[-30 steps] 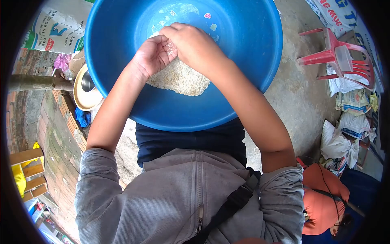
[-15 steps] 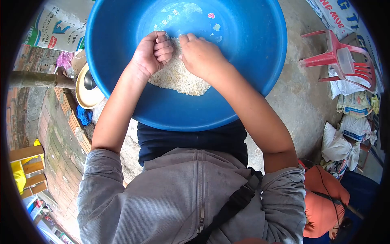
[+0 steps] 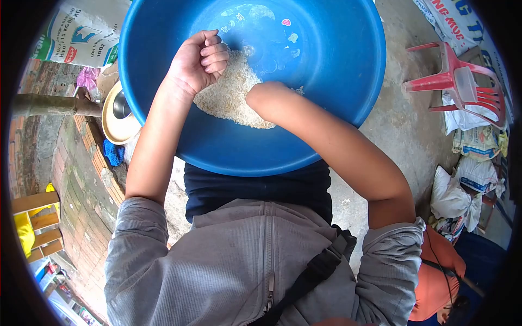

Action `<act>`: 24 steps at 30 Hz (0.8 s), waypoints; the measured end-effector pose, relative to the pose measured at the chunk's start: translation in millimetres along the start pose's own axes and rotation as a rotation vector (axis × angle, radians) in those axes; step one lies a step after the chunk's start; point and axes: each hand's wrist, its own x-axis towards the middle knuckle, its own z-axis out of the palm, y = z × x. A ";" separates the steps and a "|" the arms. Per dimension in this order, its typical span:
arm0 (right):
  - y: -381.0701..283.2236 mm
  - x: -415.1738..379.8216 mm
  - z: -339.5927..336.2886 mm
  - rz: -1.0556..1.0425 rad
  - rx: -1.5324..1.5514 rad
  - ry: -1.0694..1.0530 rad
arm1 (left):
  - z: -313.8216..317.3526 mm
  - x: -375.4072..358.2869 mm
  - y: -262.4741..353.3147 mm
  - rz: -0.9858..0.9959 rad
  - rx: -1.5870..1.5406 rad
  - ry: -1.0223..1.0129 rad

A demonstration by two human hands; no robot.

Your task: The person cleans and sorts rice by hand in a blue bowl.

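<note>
A big blue plastic basin [image 3: 348,60] stands in front of my body. In it lies a pile of pale grain that looks like rice [image 3: 228,103], with a few grains scattered to the right. My left hand [image 3: 201,58] hovers over the pile's left side, its fingers curled closed toward the palm; whatever may be inside is hidden. Over the right part of the pile, my right hand [image 3: 269,100] is bent down at the wrist. Its fingers are out of sight behind the back of the hand.
A red plastic chair [image 3: 427,83] and several sacks [image 3: 451,193] are to the right. On the left are a printed feed sack [image 3: 81,35], a cream basin [image 3: 117,127] and a wooden pole [image 3: 57,106]. Another person in orange [image 3: 437,271] is at lower right.
My right hand has moved down and right from beside my left hand, and its fingers have gone out of sight. The left hand has shifted slightly up and left, still curled.
</note>
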 end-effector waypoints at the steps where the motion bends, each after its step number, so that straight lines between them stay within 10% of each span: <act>1: 0.8 -2.4 -1.6 0.000 0.000 0.000 | -0.7 0.8 1.3 0.000 0.000 0.000; 7: 13.8 -19.3 -16.0 0.001 0.103 0.289 | -4.8 2.3 19.3 0.080 -0.049 -0.013; 13: 48.0 -9.2 -50.0 -0.035 0.308 1.005 | 0.7 9.1 17.8 0.314 0.114 0.396; 15: 50.2 -2.7 -56.0 -0.148 0.456 1.212 | -25.7 18.1 30.5 0.180 0.152 0.209; 24: 34.7 -6.1 -41.5 -0.272 0.261 1.258 | -3.8 27.8 3.6 0.123 0.333 0.057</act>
